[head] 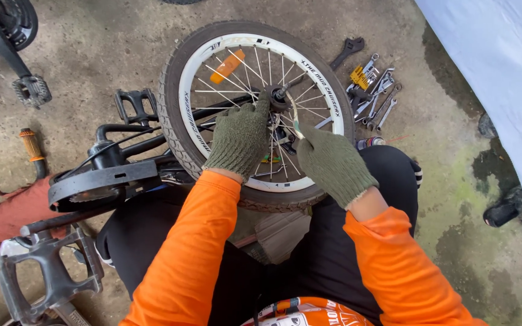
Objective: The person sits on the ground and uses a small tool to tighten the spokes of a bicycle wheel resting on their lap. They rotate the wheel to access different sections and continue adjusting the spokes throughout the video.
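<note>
An informal bicycle repair spot on rough ground. The floor [110, 36] is stained, cracked concrete with green moss patches. A bike wheel [255, 115] lies flat among loose pedals [135, 104], a crank [4, 36] and a chain guard [101, 180]. Wrenches [373, 90] lie scattered on the ground. A white tarp [496, 72] hangs at one side.

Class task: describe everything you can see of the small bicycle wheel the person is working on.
The small bicycle wheel has a white rim, a worn grey-black tyre, thin silver spokes and an orange reflector clipped among them. It lies tilted, its near edge against the person's lap, over a concrete floor. The left hand in a green knit glove grips at the hub; the gloved right hand rests over the spokes, pinching a thin pale strip.
</note>
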